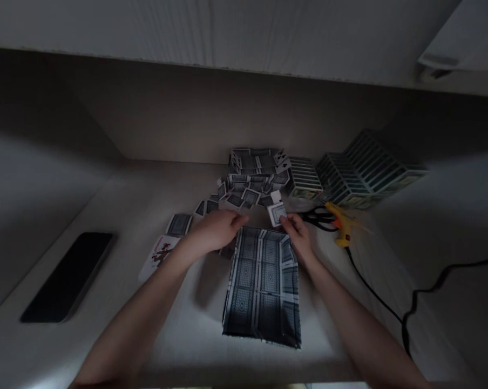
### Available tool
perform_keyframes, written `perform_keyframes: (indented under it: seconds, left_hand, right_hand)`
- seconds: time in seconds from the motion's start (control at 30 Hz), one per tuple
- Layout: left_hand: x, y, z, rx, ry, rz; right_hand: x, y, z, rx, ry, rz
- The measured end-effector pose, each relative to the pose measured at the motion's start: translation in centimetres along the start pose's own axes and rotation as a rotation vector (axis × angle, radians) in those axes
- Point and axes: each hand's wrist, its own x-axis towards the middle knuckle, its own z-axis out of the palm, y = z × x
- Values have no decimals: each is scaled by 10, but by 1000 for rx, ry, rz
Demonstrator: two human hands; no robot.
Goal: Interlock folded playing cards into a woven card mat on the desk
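"So, closest in?"

"Card-covered tray (264,286), on the pale tabletop (179,346) between the forearms. Easily creased by a leaning wrist. Off to the left, black phone (68,278); well apart."

"And the left hand (219,229)?"

"At the tray's far left corner, fingers bunched. Closed on something or slightly apart? Impossible to tell in such dim light."

"Right hand (298,237)?"

"Clamped on a small card piece (277,214), by the far right corner. Liable to drop from too loose a pinch, or buckle under too hard a squeeze."

"Beyond?"

"Yellow glue gun (343,224), beside black-handled scissors (320,218). Hot or cold, unclear; possible burn from a careless sideways reach, possible tug from a forearm against the cord (373,292)."

"Farthest?"

"Loose cards (236,200), easily scattered by a brushing knuckle, before a card-built box (256,162). Striped block structures (365,167) to the right, prone to toppling if bumped."
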Motion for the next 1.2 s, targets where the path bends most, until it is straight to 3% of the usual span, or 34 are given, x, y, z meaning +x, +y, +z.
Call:
perform_keyframes:
  seconds: [0.1, 0.23, 0.5, 0.63, 0.77, 0.87, 1.0, 1.2]
  left_hand:
    - [-1, -4, -6, -71, -6, 30]
    - [-3, -4, -5, -13, -113, 89]
    - [-1, -6, -7, -2, -205, 58]
    - [-1, -5, -4, 50, -182, 37]
    - [-8, 1, 0, 48, -23, 20]
    - [-13, 0, -3, -29, 29, 42]
    - [-9, -12, -8, -207, -113, 97]
    - [6, -32, 0, -535, -245, 39]
  right_hand:
    - [0, 1, 1, -4, -12, -3]
    - [1, 2, 1, 0, -13, 1]
    - [2, 3, 2, 13, -29, 6]
    - [2, 3, 2, 14, -32, -2]
    - [1, 1, 2, 9, -36, -10]
    - [1, 1, 2, 4, -40, -10]
    - [2, 4, 2, 7, -44, -14]
    - [2, 7, 2, -6, -46, -16]
